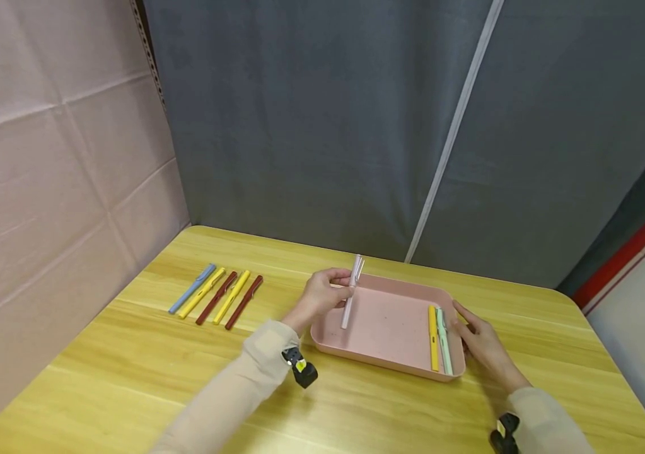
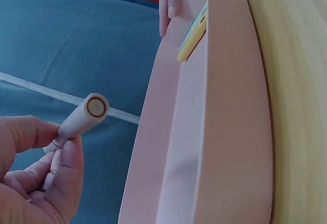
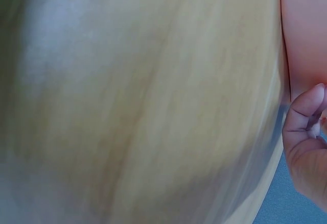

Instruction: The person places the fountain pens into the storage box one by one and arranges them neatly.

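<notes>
My left hand pinches a pale pink pen between thumb and fingers, over the left end of a pink tray. The pen stands steeply tilted with its clip end up, and one round end faces the left wrist camera. My right hand holds the tray's right side by the rim; in the right wrist view its thumb lies against the tray wall. Inside the tray, at the right end, a yellow pen and a mint green pen lie side by side.
Left of the tray, a row of pens lies slanted on the wooden table: a blue pen, two yellow pens and two dark red pens. A grey curtain hangs behind the table, and a pale cloth at the left.
</notes>
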`<control>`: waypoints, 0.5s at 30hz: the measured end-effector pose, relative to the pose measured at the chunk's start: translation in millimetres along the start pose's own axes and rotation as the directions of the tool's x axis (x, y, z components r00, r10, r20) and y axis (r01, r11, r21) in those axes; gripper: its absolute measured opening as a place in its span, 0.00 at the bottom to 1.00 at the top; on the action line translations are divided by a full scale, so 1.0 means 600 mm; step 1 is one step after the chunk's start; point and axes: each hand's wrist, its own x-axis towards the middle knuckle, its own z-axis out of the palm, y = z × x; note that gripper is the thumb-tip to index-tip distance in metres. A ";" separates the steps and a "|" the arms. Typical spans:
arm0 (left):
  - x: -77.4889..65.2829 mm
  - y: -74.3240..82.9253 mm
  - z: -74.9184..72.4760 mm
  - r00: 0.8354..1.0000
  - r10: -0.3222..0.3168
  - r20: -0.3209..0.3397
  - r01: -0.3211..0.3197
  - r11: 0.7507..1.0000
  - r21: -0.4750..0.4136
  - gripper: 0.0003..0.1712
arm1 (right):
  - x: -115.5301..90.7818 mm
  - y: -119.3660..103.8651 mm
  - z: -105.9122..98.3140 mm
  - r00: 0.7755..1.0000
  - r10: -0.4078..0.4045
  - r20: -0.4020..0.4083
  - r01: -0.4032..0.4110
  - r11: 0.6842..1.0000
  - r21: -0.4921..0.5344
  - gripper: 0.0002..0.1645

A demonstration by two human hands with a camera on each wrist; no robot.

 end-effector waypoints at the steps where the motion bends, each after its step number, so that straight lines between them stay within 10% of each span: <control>1: 0.001 -0.001 0.004 1.000 0.003 0.003 -0.003 1.000 0.004 0.21 | 0.000 0.000 0.000 1.000 0.001 0.000 -0.001 1.000 -0.003 0.35; 15: -0.004 -0.005 0.049 0.999 0.034 0.031 -0.033 0.999 -0.001 0.20 | -0.001 0.002 -0.001 1.000 -0.010 -0.005 0.010 1.000 -0.014 0.35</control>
